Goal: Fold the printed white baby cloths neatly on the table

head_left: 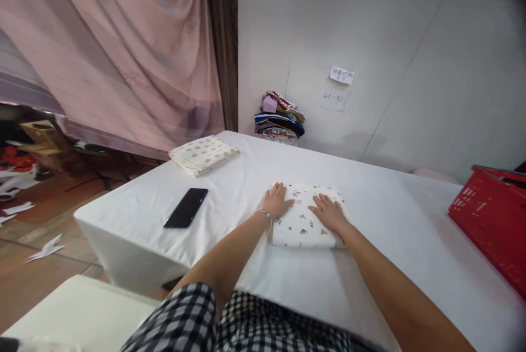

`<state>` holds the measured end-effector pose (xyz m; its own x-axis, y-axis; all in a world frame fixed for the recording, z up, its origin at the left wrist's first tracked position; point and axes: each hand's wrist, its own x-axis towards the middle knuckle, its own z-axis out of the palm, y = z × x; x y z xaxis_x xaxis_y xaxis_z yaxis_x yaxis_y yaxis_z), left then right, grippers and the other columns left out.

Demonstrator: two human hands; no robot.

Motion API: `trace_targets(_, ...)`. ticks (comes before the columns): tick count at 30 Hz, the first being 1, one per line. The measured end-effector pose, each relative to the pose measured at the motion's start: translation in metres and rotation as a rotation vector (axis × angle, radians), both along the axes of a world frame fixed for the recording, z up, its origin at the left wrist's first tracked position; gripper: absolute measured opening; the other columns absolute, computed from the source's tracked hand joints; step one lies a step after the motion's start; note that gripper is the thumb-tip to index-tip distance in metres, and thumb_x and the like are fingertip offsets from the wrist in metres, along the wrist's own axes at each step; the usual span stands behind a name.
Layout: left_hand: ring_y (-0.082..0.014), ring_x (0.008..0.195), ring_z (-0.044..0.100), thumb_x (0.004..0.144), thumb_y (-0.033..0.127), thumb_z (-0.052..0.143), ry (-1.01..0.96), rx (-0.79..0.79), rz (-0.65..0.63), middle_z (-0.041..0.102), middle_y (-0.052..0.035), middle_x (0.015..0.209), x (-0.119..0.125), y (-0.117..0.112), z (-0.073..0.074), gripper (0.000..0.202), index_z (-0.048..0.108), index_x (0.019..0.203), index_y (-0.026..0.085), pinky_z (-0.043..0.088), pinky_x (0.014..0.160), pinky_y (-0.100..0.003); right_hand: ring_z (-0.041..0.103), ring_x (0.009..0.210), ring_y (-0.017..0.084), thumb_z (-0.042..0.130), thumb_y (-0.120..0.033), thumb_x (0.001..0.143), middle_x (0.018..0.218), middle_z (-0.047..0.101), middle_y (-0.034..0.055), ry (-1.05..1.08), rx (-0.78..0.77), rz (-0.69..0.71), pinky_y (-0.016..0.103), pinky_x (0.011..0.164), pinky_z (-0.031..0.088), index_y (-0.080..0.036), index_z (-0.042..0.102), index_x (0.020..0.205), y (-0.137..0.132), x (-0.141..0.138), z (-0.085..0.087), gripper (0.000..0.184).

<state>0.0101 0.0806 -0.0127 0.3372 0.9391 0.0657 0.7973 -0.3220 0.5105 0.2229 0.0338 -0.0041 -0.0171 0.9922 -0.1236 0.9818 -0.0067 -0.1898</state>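
Note:
A folded white cloth [306, 226] with a small print of leaves and dots lies flat on the white-covered table [230, 220] in front of me. My left hand [278, 202] rests on its left side, fingers spread. On the right part of the same cloth, my right hand [330, 214] lies flat with its fingers apart. Neither hand grips the fabric. A second folded cloth [204, 154], cream with grey-green shapes, sits near the table's far left corner. Between it and me lies a black phone [187, 208].
At the right edge stands a red plastic crate [493, 220]. A stack of folded fabrics [280, 116] rises behind the table by the wall, where paper notes [341, 75] hang. Pink curtains [164, 56] drape at the left. A pale surface [82, 313] is at lower left.

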Motion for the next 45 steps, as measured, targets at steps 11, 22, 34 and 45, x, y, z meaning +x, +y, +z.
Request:
trace_targets(11,-0.0196,0.096,0.06,0.081,0.04,0.051,-0.495,-0.153,0.333,0.065,-0.0073,0.106,-0.03,-0.05,-0.007,0.048,0.045,0.125,0.02,0.042,0.082,-0.027,0.04,0.124,0.023,0.042,-0.048,0.08,0.136,0.045,0.0074,0.413,0.296,-0.352,0.037,0.104,0.03,-0.017,0.052,0.125,-0.064,0.067,-0.023,0.055)
trace_targets(22,-0.0259,0.099,0.059,0.078,0.044,0.052,-0.224,-0.238,0.335,0.063,-0.017,0.108,-0.032,-0.058,0.016,0.06,0.037,0.126,0.012,0.043,0.076,-0.031,0.048,0.116,0.029,0.048,-0.049,0.074,0.129,0.051,0.0107,0.415,0.308,-0.486,0.041,0.097,0.038,-0.015,0.047,0.13,-0.07,0.068,-0.027,0.065)
trace_targets(34,-0.0112,0.053,0.06,0.076,0.042,0.06,-0.465,-0.458,0.117,0.067,-0.0042,0.084,0.003,-0.079,0.001,0.056,0.042,0.122,0.017,0.045,0.051,-0.021,0.05,0.112,0.03,0.05,-0.04,0.075,0.124,0.053,0.0151,0.213,0.371,-0.591,0.041,0.094,0.038,-0.011,0.043,0.131,-0.025,0.149,-0.015,0.064)
trace_targets(45,-0.0163,0.086,0.061,0.081,0.024,0.051,-0.358,0.017,0.189,0.065,-0.0047,0.098,0.003,-0.059,0.01,0.021,0.061,0.098,0.019,0.048,0.08,-0.03,0.032,0.13,0.022,0.035,-0.047,0.087,0.14,0.039,0.0045,0.335,0.311,0.061,0.041,0.108,0.021,-0.021,0.046,0.13,-0.068,-0.001,-0.005,0.052)
